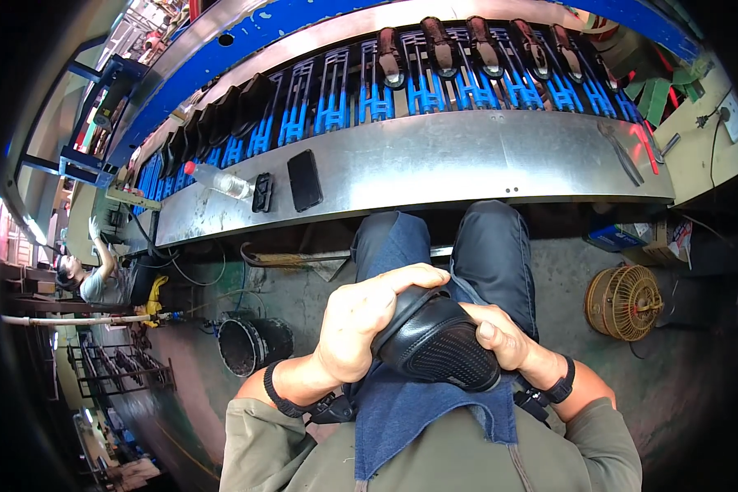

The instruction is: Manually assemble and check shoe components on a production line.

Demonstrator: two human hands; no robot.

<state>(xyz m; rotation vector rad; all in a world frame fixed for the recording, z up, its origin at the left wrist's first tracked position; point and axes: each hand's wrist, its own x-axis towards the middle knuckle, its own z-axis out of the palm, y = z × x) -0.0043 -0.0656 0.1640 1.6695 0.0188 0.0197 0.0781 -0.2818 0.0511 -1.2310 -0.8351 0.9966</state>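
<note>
Both hands (357, 324) (503, 334) curled, near each other, forearms (302, 380) angled inward

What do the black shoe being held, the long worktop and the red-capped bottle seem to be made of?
Black shoe: leather or a synthetic lookalike; its smooth surface shows a soft sheen.
Long worktop: probably bare metal; grey, with streaky bright glare.
Red-capped bottle: probably clear plastic; see-through and shiny, though glass isn't ruled out.

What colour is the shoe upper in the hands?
The shoe upper is black, dotted with small perforations; the head view shows it best.
</note>
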